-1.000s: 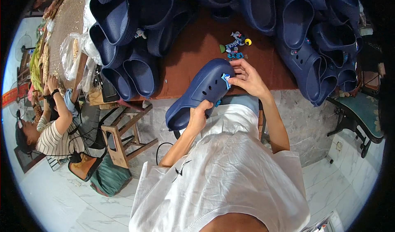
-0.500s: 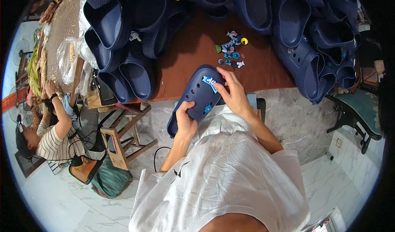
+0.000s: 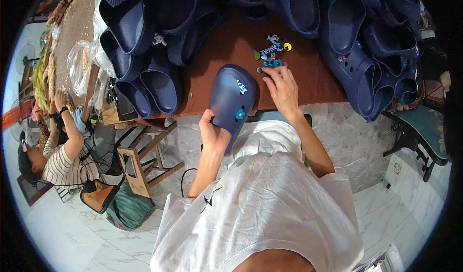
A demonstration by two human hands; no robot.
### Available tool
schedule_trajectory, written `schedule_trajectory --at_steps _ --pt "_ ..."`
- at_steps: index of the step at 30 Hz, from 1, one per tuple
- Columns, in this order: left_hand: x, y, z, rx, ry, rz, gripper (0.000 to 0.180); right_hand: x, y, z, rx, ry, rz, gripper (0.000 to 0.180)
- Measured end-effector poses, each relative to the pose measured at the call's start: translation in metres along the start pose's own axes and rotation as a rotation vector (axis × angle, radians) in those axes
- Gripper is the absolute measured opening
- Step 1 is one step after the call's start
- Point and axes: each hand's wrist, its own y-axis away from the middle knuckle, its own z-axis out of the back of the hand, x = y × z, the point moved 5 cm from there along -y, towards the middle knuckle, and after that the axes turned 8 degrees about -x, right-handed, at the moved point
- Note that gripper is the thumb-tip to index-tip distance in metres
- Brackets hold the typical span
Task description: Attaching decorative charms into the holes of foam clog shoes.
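Note:
My left hand (image 3: 214, 134) grips a navy foam clog (image 3: 247, 101) near its heel end, holding it just off the table's near edge. On the clog's upper are a blue-and-white banner charm (image 3: 241, 87) and a blue flower charm with a red centre (image 3: 240, 113). Part of the clog's top is blurred. My right hand (image 3: 284, 89) reaches over the table, thumb apart from the bent fingers, beside a small pile of shoe charms (image 3: 266, 53). Blue flower charms (image 3: 272, 63) and a yellow round one (image 3: 287, 46) lie there. The hand covers some of the small pieces.
Many navy clogs (image 3: 131, 28) stand around the brown tabletop (image 3: 222, 45) on the left, back and right (image 3: 349, 79). At the far left a person in a striped shirt (image 3: 67, 168) works near a wooden stool (image 3: 140, 170). A dark green-seated chair (image 3: 424, 127) is at right.
My right hand has left the clog's banner charm and moved up and right to the charm pile. The clog, in my left hand, has shifted slightly and turned more upright.

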Motion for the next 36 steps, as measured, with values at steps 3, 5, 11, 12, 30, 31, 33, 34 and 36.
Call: schedule_trajectory --at_steps 3,5,11,12,30,31,33,34,36 --pt "0.005 0.000 -0.007 0.054 0.055 0.020 0.045 0.000 -0.006 -0.012 0.004 0.027 0.044 0.025" --pt "0.009 0.001 -0.014 0.117 0.072 0.045 0.045 -0.003 -0.009 -0.012 0.014 0.068 0.043 0.023" --pt "0.020 0.001 -0.026 0.195 0.112 0.056 0.046 -0.021 -0.008 -0.007 0.007 0.147 0.049 0.019" --pt "0.022 0.002 -0.029 0.203 0.095 0.045 0.047 -0.023 -0.008 -0.005 0.004 0.139 0.040 0.020" --pt "0.020 0.013 -0.025 0.223 0.051 -0.049 0.046 -0.007 -0.011 -0.007 0.135 0.047 0.037 0.028" --pt "0.020 0.013 -0.025 0.221 0.054 -0.050 0.046 -0.009 -0.012 -0.007 0.117 0.054 0.020 0.026" --pt "0.023 0.012 -0.027 0.212 0.015 -0.049 0.046 -0.011 -0.013 -0.008 0.119 0.078 0.016 0.024" --pt "0.023 0.013 -0.028 0.212 0.017 -0.050 0.046 -0.013 -0.013 -0.008 0.119 0.104 0.011 0.022" --pt "0.024 0.014 -0.031 0.235 0.033 -0.036 0.044 -0.010 -0.014 -0.004 0.094 0.097 0.005 0.021"
